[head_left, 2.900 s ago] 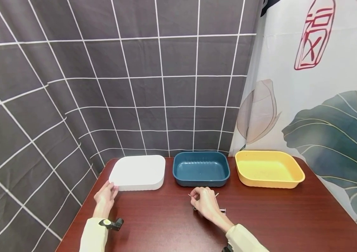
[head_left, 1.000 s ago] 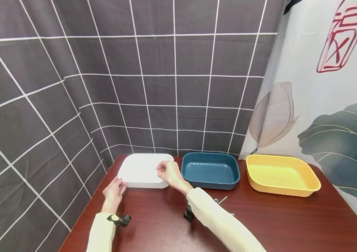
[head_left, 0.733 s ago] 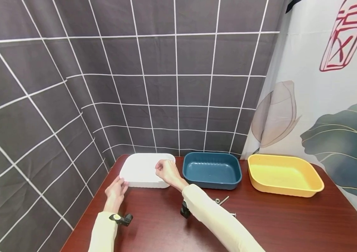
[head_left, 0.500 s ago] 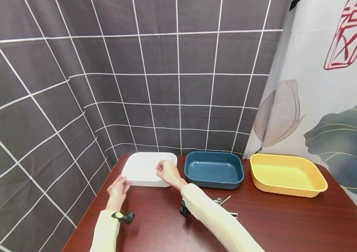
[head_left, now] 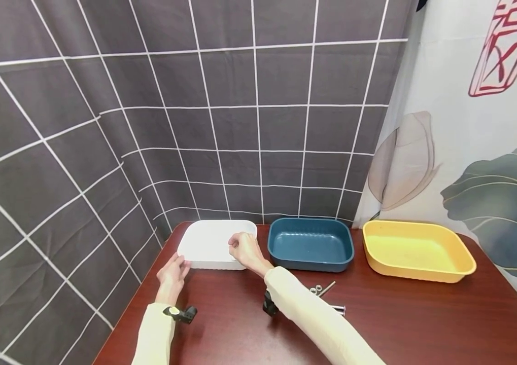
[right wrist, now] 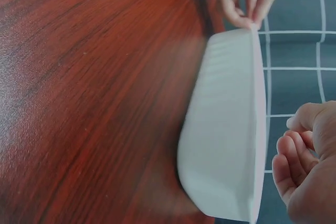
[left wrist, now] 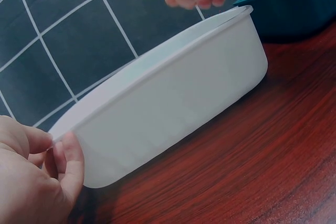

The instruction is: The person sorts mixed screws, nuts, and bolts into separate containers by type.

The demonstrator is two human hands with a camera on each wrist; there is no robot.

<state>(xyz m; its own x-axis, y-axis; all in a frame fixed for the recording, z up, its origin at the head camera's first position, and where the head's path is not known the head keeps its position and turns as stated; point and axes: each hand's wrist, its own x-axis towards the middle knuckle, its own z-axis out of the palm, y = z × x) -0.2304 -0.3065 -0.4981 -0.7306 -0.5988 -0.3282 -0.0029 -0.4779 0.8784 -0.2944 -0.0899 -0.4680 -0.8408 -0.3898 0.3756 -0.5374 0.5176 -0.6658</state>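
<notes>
My left hand [head_left: 172, 276] grips the front left corner of a white plastic tray [left wrist: 173, 98], thumb and fingers pinching its rim. Over the right part of this tray hovers my right hand [head_left: 245, 249], above the rim, its fingers curled down and inward. No object shows between the right fingers [right wrist: 294, 156]. Most of the tray's inside is hidden in the wrist views. On the table, beside my right sleeve, lie a thin metal rod [head_left: 328, 289], small metal nuts [head_left: 316, 289] and a shiny metal bolt-like piece [head_left: 339, 309], partly covered by the sleeve.
A dark blue tray [head_left: 310, 264] stands just right of the white one, and a yellow tray [head_left: 415, 274] further right. All three line the back of the reddish-brown table [head_left: 404, 324]. Behind hangs a grey gridded cloth [head_left: 281, 126].
My right hand has moved left from the small metal pieces in front of the blue tray to above the white tray. The left hand still holds the rim. The head view has shifted slightly.
</notes>
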